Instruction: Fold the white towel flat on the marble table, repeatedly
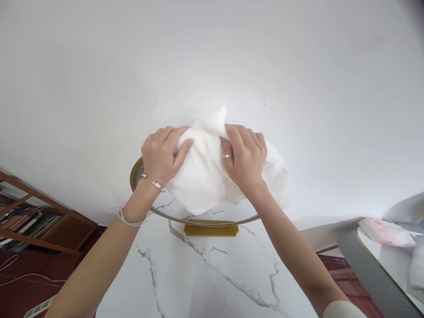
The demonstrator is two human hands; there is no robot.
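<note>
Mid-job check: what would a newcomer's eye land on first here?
The white cloth at the centre, gripped by the left hand and the right hand. Next, the oval gold rim showing left of and below it, over a grey-veined white tabletop.

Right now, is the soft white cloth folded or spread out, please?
Loosely spread, rumpled: the white cloth looks creased and peaks upward beside the right hand.

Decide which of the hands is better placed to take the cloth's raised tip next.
Probably the right hand: it holds the white cloth close beside the raised tip, while the left hand sits farther off, with cloth between.
</note>
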